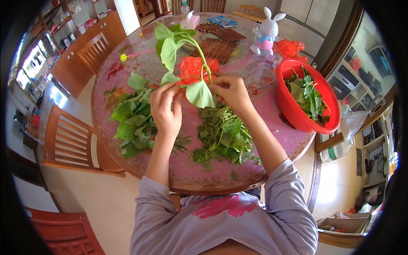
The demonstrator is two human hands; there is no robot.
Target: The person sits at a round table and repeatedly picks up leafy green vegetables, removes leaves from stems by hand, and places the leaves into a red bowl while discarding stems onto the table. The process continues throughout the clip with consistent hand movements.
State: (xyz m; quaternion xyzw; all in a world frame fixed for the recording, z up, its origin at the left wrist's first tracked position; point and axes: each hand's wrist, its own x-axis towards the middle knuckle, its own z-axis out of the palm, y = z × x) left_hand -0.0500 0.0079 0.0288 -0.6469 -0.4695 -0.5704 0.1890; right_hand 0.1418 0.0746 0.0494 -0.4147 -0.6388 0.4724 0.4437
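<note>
My right hand [232, 92] pinches the lower part of a long green stem [201, 52] between thumb and fingertips. The stem arches up and to the left, and its broad heart-shaped leaves [168, 54] hang from the bent end. One pale leaf [200, 94] droops between my hands. My left hand [165, 106] is beside that leaf, fingers curled; whether they grip anything is hidden. A pile of large leafy greens [135, 122] lies to the left, partly behind my left forearm. Below my right hand spreads a heap of smaller leaves and stems [223, 135].
A red plastic basin [288, 111] with leaves inside stands at the table's right. Red plastic bags [199, 65], woven mats [212, 49], a tissue box [190, 22] and a white rabbit figure [267, 30] sit farther back. A wooden chair [71, 140] stands left of the round table [191, 188].
</note>
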